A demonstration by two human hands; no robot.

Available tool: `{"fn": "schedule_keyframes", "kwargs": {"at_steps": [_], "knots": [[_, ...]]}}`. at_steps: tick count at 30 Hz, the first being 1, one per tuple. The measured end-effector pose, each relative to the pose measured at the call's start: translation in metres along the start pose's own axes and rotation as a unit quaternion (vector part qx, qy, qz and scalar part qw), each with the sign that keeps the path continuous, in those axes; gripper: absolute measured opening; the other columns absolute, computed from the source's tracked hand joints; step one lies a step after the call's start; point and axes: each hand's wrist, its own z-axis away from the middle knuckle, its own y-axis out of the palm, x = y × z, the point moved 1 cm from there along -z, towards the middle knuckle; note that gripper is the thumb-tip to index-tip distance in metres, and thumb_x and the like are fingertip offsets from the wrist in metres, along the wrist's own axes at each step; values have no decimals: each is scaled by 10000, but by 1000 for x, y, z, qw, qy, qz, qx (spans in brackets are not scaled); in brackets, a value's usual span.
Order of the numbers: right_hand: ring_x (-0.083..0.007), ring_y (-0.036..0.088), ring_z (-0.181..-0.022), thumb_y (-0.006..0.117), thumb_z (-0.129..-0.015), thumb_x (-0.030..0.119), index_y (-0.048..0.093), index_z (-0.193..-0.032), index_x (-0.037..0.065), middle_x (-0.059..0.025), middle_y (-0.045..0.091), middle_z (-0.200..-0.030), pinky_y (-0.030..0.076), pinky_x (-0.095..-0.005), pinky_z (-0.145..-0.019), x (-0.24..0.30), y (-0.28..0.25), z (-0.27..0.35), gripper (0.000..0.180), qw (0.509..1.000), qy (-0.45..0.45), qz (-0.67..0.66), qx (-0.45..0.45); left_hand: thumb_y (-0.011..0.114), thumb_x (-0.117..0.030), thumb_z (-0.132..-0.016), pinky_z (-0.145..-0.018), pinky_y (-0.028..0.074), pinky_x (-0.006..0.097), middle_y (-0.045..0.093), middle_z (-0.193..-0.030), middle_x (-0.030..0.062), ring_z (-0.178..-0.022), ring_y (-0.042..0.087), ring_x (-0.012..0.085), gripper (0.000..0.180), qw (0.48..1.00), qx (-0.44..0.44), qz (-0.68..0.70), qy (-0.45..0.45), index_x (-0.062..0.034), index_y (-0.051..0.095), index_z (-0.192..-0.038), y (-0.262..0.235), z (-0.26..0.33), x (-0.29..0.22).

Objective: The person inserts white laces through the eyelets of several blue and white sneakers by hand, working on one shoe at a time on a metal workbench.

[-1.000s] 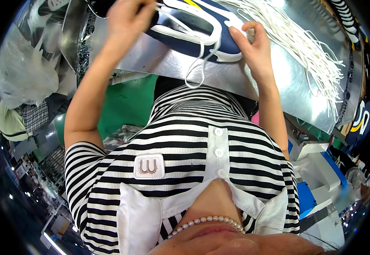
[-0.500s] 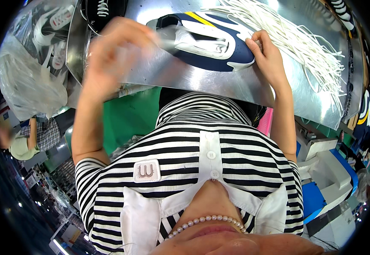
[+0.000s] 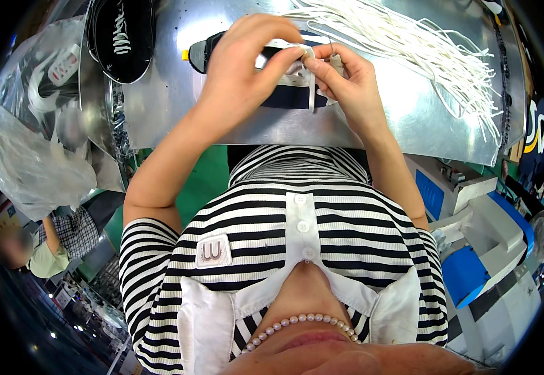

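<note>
A navy shoe upper (image 3: 291, 98) with white trim lies on the metal table, its middle partly covered by my hands. Over its opening, my left hand (image 3: 241, 59) is closed, thumb and forefinger pinching a white shoelace (image 3: 312, 95). The lace's flat end hangs down across the navy side. My right hand (image 3: 352, 81) meets it from the right, its fingertips also closed on the lace. Among the right fingers shows a small pale piece (image 3: 336, 62) with a thin wire-like tip; I cannot make out what it is.
A bundle of white laces (image 3: 428, 59) spreads over the right of the metal table (image 3: 178, 125). At the left stand a black shoe upper (image 3: 121, 37) and a clear plastic bag (image 3: 41, 169). A blue-and-white machine (image 3: 484, 244) is at right; another person (image 3: 53, 253) is at lower left.
My left hand has swung right, from beside the upper to over it. My right hand has left the toe and come to the lace. The upper has shifted left.
</note>
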Motion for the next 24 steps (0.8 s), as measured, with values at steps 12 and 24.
{"fn": "schedule_keyframes", "kwargs": {"at_steps": [12, 24], "knots": [[-114, 586, -509, 718, -839, 118, 554, -1262, -19, -105, 716, -814, 477, -261, -484, -21, 6, -16, 473, 992, 68, 97, -47, 625, -556, -907, -675, 477, 241, 694, -856, 47, -677, 596, 93, 566, 794, 227, 344, -447, -17, 684, -1069, 27, 7, 55], [-259, 675, -680, 698, -864, 139, 593, -1193, 4, -177, 702, -892, 536, -346, -649, -2, 6, 10, 370, 972, -91, 218, -1, 747, -154, -857, -673, 518, 230, 736, -867, 34, -766, 669, 66, 212, 900, -3, 301, -314, 15, 711, -979, 38, 37, 25]]}}
